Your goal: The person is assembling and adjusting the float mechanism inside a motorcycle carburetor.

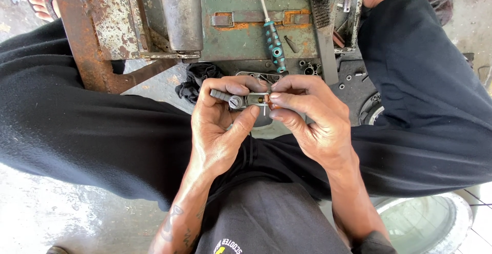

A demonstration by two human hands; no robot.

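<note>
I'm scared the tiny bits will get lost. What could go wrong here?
The small metal part is pinched between the left hand and right hand over the lap, not over a table, so a slip could drop it between the legs. Loose nuts and washers lie on the dirty floor and could roll off. The screwdriver rests on the rusty green box and might get knocked down.

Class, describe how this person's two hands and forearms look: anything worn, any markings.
Both hands, left hand and right hand, are bare, with no gloves, rings or watch. Forearms are uncovered. The left forearm carries dark tattoos. Grime shows on the fingers.
</note>
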